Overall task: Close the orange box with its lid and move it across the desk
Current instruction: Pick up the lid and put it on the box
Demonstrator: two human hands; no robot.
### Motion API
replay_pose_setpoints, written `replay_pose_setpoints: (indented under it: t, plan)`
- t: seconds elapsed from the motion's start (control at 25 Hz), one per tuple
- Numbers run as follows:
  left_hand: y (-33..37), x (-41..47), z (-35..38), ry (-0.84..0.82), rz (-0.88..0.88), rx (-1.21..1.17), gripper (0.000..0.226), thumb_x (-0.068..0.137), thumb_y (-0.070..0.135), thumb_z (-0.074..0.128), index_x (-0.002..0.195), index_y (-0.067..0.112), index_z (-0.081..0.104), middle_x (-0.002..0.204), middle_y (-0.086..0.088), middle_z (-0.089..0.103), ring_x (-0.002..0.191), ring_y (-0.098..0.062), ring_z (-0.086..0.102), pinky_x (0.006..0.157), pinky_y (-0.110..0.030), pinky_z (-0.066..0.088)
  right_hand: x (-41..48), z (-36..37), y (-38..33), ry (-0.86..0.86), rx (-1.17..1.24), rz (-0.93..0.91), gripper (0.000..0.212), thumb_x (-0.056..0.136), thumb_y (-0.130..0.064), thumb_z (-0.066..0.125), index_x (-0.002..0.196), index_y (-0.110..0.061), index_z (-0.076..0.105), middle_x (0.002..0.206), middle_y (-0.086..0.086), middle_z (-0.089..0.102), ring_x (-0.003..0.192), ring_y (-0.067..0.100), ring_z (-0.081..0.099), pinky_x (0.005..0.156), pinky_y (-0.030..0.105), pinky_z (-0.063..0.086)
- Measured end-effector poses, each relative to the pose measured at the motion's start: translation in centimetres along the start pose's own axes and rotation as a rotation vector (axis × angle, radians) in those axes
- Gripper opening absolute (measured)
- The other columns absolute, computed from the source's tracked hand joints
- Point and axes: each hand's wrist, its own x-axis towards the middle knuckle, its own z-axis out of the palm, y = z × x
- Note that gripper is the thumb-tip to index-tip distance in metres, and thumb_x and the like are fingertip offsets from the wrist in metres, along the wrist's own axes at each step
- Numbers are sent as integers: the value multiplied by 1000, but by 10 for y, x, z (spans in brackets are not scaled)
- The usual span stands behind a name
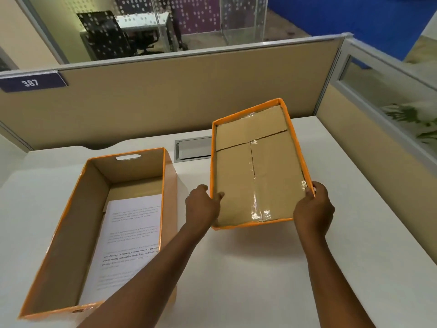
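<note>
The orange box [56,252] stands open on the left of the white desk, brown cardboard inside, with a printed sheet of paper [127,233] lying on its floor. To its right I hold the orange-rimmed lid [255,166] with its taped brown inside facing up, its far end tilted upward above the desk. My left hand [201,204] grips the lid's near left corner, thumb over the rim. My right hand [314,209] grips the near right corner. My left forearm crosses over the box's near right corner.
The white desk [260,268] is bounded by beige partition panels [189,91] behind and on the right. A grey cable hatch [191,150] is set into the desk behind the lid. A sign reading 387 [30,82] hangs on the left of the partition.
</note>
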Motion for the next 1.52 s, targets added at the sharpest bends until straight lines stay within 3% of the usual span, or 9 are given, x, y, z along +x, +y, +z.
replay_pose_setpoints:
  t: [0.12, 0.4, 0.6, 0.72, 0.8, 0.88, 1.08, 1.24, 1.52]
  plan:
    - [39, -22, -25, -51, 138, -182, 66, 88, 54, 54, 132, 5, 54, 134, -12, 59, 121, -26, 56, 98, -38, 46, -31, -13, -29, 38, -33, -185, 30, 96, -9, 43, 123, -7, 58, 114, 15, 65, 104, 36, 61, 79, 36, 46]
    - [86, -39, -54, -422, -42, -569, 97, 73, 71, 59, 145, 11, 33, 145, -19, 45, 123, -42, 54, 85, -46, 55, -114, -22, -77, 62, -200, -526, 56, 88, -35, 31, 119, -1, 62, 102, 20, 68, 89, 34, 68, 67, 45, 60]
    - [75, -44, -62, -266, 47, -609, 62, 75, 28, 79, 121, 10, 42, 101, -13, 55, 90, -32, 65, 54, -32, 55, -160, -7, -86, 76, -176, -680, 36, 83, -22, 64, 114, -4, 67, 97, 12, 71, 86, 22, 68, 66, 30, 58]
    - [58, -39, -86, -166, 49, -706, 33, 77, -3, 66, 97, 13, 45, 91, -15, 50, 79, -27, 56, 60, -34, 50, -181, 2, -95, -81, -25, -706, 48, 82, -28, 68, 124, -9, 59, 115, 10, 67, 104, 21, 63, 82, 33, 59]
    - [45, -39, -115, -181, 54, -753, 32, 79, -7, 59, 93, 20, 47, 92, -10, 56, 81, -25, 58, 63, -36, 52, -191, -1, -103, -318, 164, -643, 67, 81, -55, 58, 133, -15, 48, 130, 4, 58, 116, 15, 55, 93, 28, 51]
    - [29, -36, -147, -252, 72, -773, 45, 81, -1, 61, 118, 20, 48, 107, -10, 61, 90, -26, 60, 64, -36, 50, -187, -7, -102, -442, 369, -485, 78, 76, -71, 48, 134, -19, 45, 133, 0, 54, 115, 13, 53, 94, 29, 49]
    - [-39, -20, -216, -431, 63, -809, 74, 73, 10, 69, 139, 28, 42, 125, -11, 64, 108, -38, 64, 76, -50, 56, -146, 8, -87, -477, -31, 34, 72, 87, -61, 40, 144, -18, 28, 148, 12, 37, 130, 34, 44, 98, 49, 45]
    - [-91, -20, -243, -461, 25, -900, 67, 70, 12, 68, 134, 23, 51, 123, -15, 68, 103, -37, 69, 78, -51, 58, -161, 14, -96, -709, 155, 165, 59, 92, -58, 34, 138, -21, 38, 138, 9, 50, 113, 32, 55, 90, 46, 47]
    - [-165, -54, -261, 185, 111, -487, 51, 80, 41, 72, 126, 24, 56, 114, 3, 65, 100, -20, 67, 83, -40, 56, -245, 35, -102, -633, 134, 66, 49, 92, -52, 41, 126, -18, 50, 124, 6, 58, 95, 21, 55, 80, 37, 44]
